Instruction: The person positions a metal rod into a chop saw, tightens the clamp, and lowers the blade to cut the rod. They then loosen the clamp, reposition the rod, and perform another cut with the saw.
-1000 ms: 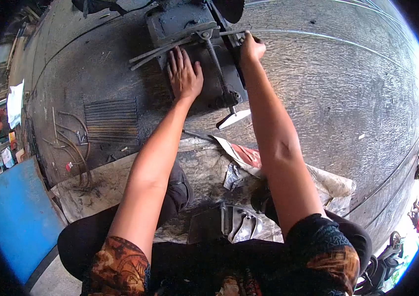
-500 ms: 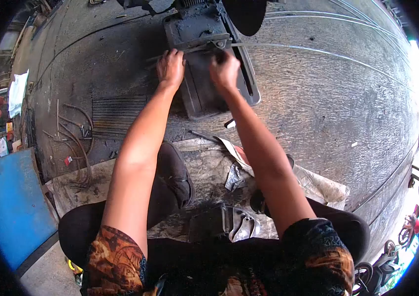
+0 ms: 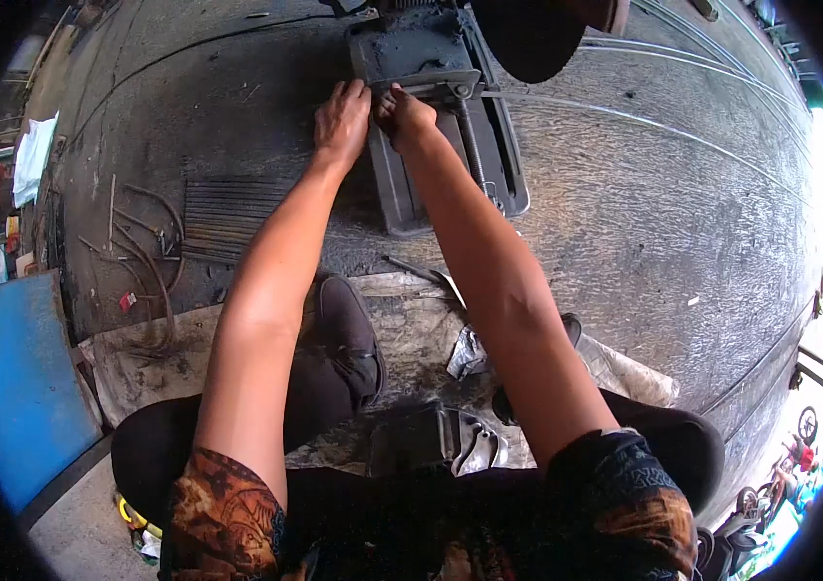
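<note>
A cut-off saw's dark metal base [image 3: 397, 208] lies flat at the top centre, with a clamp plate [image 3: 431, 79] across it and a threaded clamp screw [image 3: 472, 145] running toward me. A long thin metal rod [image 3: 586, 99] reaches the clamp from the right. My left hand [image 3: 342, 126] is at the base's left edge, fingers curled downward; what they grip is hidden. Close beside it, just in front of the clamp plate, my right hand [image 3: 406, 118] is closed, its fingertips pinched around something I cannot make out.
The dark round saw disc [image 3: 528, 39] hangs at the top right. Several short dark rods [image 3: 237, 218] lie side by side at left, near bent bars [image 3: 155, 281]. A blue panel [image 3: 24, 378] stands at far left. Dirty cloth [image 3: 402, 300] lies by my shoes [image 3: 349, 324].
My right hand has moved left, away from the clamp screw to beside my left hand, leaving the screw in sight. The view has shifted slightly, so the saw appears farther right.
</note>
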`<state>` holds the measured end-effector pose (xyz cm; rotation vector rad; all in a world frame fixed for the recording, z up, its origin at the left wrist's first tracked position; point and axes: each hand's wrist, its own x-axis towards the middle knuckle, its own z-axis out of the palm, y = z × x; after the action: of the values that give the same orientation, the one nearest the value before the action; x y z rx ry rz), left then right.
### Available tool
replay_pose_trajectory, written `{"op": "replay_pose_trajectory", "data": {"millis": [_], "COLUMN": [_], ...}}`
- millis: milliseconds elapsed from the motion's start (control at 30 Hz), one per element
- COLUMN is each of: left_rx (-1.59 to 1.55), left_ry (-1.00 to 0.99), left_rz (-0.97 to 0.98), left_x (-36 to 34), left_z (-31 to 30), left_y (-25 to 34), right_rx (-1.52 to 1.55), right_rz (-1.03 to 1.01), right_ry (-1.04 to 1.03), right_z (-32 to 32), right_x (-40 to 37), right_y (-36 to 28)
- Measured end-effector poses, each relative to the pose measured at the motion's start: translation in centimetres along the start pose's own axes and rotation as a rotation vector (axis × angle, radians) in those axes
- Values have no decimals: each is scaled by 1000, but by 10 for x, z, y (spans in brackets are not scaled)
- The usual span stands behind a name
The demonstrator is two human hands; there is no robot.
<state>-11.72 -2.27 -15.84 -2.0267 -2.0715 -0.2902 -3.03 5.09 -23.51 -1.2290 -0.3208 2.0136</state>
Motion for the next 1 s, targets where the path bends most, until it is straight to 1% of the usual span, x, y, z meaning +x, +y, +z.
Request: {"op": "replay_pose_trajectory", "data": {"millis": [67, 100, 167, 200, 233, 267, 333, 367, 400, 467, 500, 533, 567, 600, 633, 667, 700, 733, 767, 800, 867, 900, 933, 967, 1000], "left_rx": [-5, -14, -17, -24, -82, -76, -191, -195, -191, -282, -301, -299, -322, -344, -399, -399, -538, -676, -989, -987, -1255, -1253, -1298, -1343, -1340], "left_ry": [38, 75, 116, 148, 97, 118, 80, 111, 117, 94, 91, 86, 9, -69, -104, -112, -153, -195, -224, -231, -29, -35, 12, 61, 57], "left_rz": [5, 12, 18, 24, -26, -22, -4, -65, -61, -234, -281, -287, -394, -503, -589, -597, -766, -933, -1125, -1131, -1305, -1311, -1330, -1349, -1355], "left_x": [-3, -2, 0, 3, 6, 11, 15, 16, 13, 1, -7, -15, -25, -33, -40, -50, -60, -66, -65, -69, -77, -78, -77, -78, -71], "left_z": [-12, -17, -30, -37, -45, -51, -61, -69, -74, -82, -76, -68, -64, -54, -33, 0, 35, 54, 32, 38, 51, 62, 73, 82, 65], "left_y": [-3, -4, -1, 2, 6, 7, 8, 14, 17, 24, 24, 23, 24, 23, 14, 1, -12, -18, -8, -7, -5, -6, -8, -9, -2], "right_rx": [302, 300, 453, 447, 359, 274, 328, 303, 275, 310, 175, 39, 106, 102, -86, -274, -438, -438, -525, -614, -598, -578, -580, -611, -643], "right_rz": [173, 167, 171, 162, 133, 99, 77, 59, 44, 51, 16, -14, -69, -58, -118, -179, -90, -83, -156, -228, -196, -175, -169, -173, -176], "right_ry": [-184, -193, -222, -235, -154, -78, -123, -88, -51, -85, -10, 67, 30, 35, 107, 175, 244, 249, 281, 311, 351, 388, 392, 451, 509], "right_z": [10, 9, 11, 15, 18, 21, 21, 18, 18, 11, 4, -4, -12, -21, -29, -36, -40, -40, -38, -34, -24, -20, -15, -12, -6], "right_x": [7, 10, 1, -10, -23, -34, -56, -59, -62, -46, -39, -31, -28, -17, -4, 6, 8, 6, 0, -7, -23, -25, -26, -22, -24], "right_y": [5, 9, 4, -5, -14, -22, -36, -40, -43, -37, -36, -31, -25, -17, -10, -6, -7, -6, -6, -6, -11, -12, -13, -12, -13]}}
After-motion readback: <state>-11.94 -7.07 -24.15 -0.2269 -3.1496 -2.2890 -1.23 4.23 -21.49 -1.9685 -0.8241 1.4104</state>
